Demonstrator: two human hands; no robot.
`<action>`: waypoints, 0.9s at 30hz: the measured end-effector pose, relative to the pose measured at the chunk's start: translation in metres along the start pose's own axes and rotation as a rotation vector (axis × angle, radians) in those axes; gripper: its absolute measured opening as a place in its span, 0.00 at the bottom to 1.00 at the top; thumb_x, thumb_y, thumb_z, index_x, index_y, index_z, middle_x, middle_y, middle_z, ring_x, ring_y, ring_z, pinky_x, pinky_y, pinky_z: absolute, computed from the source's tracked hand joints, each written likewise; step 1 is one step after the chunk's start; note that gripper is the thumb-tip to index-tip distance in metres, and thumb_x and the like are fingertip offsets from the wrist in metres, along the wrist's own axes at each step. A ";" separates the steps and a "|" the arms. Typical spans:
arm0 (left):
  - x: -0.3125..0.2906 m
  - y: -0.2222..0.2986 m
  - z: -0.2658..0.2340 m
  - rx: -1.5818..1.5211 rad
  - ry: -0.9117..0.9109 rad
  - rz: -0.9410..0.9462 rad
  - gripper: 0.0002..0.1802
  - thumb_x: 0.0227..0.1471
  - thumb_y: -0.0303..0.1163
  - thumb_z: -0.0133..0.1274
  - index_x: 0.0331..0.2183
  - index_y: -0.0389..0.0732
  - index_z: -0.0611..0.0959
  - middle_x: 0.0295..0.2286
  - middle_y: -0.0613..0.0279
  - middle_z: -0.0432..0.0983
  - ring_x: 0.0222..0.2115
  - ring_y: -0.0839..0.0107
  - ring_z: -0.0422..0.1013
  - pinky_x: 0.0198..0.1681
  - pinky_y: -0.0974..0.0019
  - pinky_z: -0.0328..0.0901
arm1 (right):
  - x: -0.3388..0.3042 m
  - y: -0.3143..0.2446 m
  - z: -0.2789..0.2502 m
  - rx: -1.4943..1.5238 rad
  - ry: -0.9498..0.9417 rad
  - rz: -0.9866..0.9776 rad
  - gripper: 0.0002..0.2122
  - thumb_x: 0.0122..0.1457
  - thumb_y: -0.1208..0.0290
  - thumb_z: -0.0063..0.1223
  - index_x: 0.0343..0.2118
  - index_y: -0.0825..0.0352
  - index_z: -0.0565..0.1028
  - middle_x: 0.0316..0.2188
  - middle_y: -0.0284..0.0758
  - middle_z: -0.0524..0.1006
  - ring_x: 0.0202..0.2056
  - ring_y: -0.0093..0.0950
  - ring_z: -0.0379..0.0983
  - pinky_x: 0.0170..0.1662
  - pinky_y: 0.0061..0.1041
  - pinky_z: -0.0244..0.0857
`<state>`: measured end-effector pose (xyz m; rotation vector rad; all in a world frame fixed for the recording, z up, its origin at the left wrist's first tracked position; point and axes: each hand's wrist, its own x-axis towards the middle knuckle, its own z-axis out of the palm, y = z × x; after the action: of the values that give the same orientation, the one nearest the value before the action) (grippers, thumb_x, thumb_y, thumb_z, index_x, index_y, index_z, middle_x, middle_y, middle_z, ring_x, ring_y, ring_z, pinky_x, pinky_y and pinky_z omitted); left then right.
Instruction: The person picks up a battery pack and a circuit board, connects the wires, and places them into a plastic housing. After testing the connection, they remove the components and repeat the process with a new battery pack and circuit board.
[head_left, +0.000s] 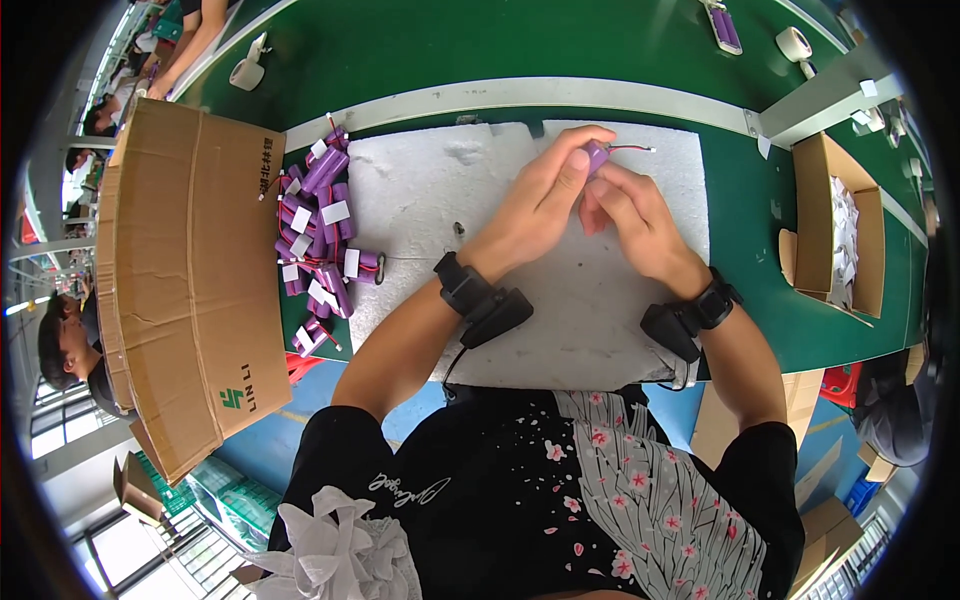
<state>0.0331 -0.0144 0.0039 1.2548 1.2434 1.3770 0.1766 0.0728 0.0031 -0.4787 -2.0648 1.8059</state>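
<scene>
Between both hands, over the far right part of a white foam sheet [420,200], is a purple battery pack [596,158] with a thin wire and small plug sticking out to the right. My left hand [545,195] is closed round it, thumb pressed along its side. The fingers of my right hand [640,215] pinch at its near end; part of the pack is hidden by them. To the left of the foam lies a heap of purple battery packs [325,172] with red and black wires, several bearing white labels.
A large cardboard box [190,280] stands at the left beside the heap. At the right, an open carton [870,250] holds white slips. Beyond a pale rail [480,95], tape rolls [247,72] and a purple pack [724,28] lie on the green surface. Other people work at the far left.
</scene>
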 end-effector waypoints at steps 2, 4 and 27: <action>-0.001 0.000 0.000 0.010 0.013 0.006 0.24 0.67 0.48 0.29 0.54 0.44 0.69 0.31 0.68 0.66 0.27 0.80 0.59 0.30 0.75 0.58 | 0.000 0.002 0.000 0.012 0.002 -0.003 0.14 0.65 0.66 0.35 0.29 0.69 0.69 0.21 0.33 0.73 0.25 0.22 0.67 0.33 0.23 0.63; -0.002 0.000 0.000 0.006 0.017 0.002 0.24 0.67 0.48 0.29 0.54 0.44 0.69 0.31 0.68 0.66 0.27 0.80 0.59 0.30 0.75 0.58 | 0.001 0.003 0.001 0.034 0.008 -0.014 0.13 0.65 0.66 0.35 0.28 0.69 0.69 0.20 0.33 0.73 0.25 0.21 0.66 0.32 0.23 0.63; 0.000 -0.003 -0.002 0.033 0.056 0.040 0.24 0.67 0.46 0.30 0.53 0.42 0.70 0.38 0.67 0.67 0.28 0.81 0.60 0.30 0.75 0.58 | 0.001 0.000 0.001 -0.062 0.003 -0.022 0.15 0.68 0.64 0.37 0.27 0.68 0.68 0.19 0.31 0.72 0.23 0.20 0.67 0.30 0.21 0.62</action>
<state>0.0314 -0.0147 0.0008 1.2778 1.2904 1.4336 0.1751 0.0728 0.0028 -0.4730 -2.1212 1.7321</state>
